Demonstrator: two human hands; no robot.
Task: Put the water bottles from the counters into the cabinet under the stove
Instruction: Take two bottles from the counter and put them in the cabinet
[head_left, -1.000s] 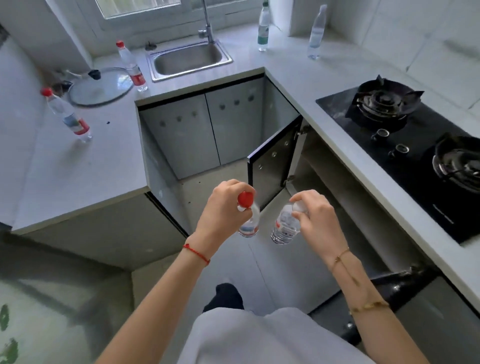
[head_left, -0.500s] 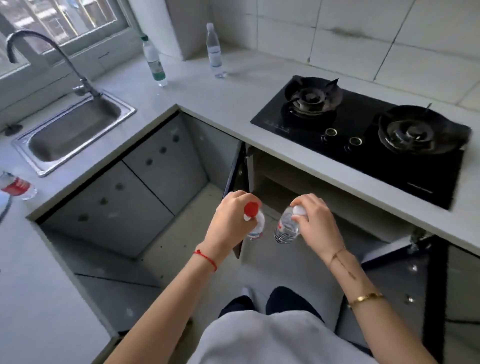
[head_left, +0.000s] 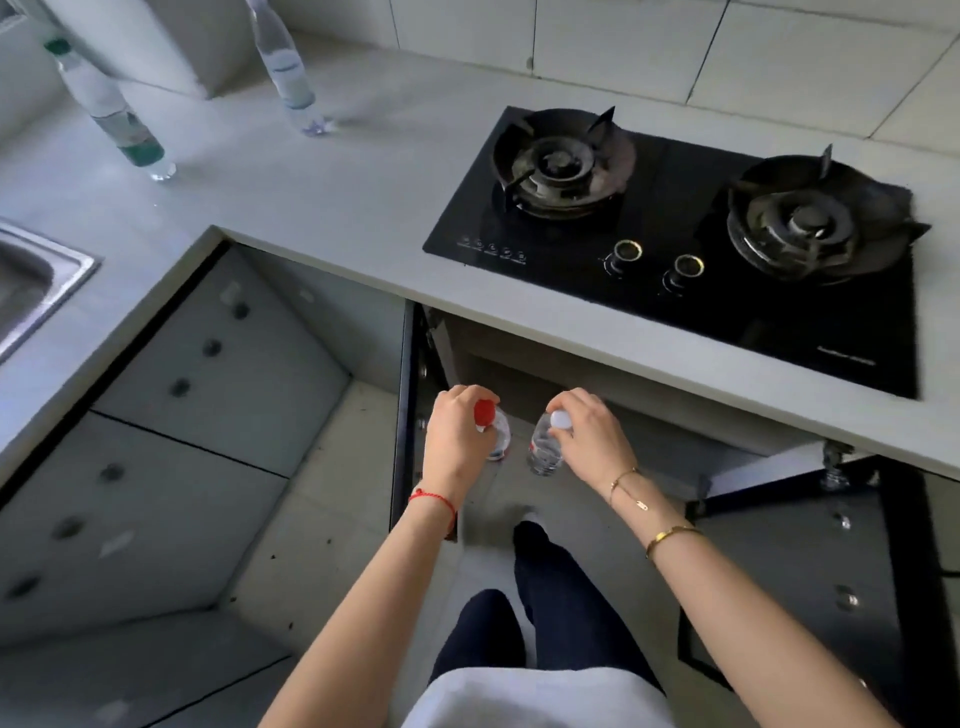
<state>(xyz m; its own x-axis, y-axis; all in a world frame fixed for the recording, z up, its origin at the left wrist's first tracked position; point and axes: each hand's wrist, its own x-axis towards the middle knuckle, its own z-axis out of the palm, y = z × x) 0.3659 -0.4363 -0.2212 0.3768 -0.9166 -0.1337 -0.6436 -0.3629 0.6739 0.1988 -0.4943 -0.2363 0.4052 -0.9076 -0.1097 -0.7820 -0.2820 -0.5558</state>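
Open stove cabinet (head_left: 519, 374) | both bottles upright, caps up, hand-held

Grey counter (head_left: 363, 208), white tiled wall (head_left: 623, 47), floor (head_left: 322, 499) seemingly speckled

On my feed both forearms are bare, no sleeves reaching the wrists. My left hand (head_left: 451, 441) has a thin red string bracelet (head_left: 434, 500) tied at the wrist. My right hand (head_left: 592, 436) wears two gold pieces: a fine chain bracelet (head_left: 626, 480) with a small bar charm, and further up a plain gold bangle (head_left: 670, 536). Below, I see dark navy trousers (head_left: 550, 608) and the hem of a light grey-white top (head_left: 535, 699).
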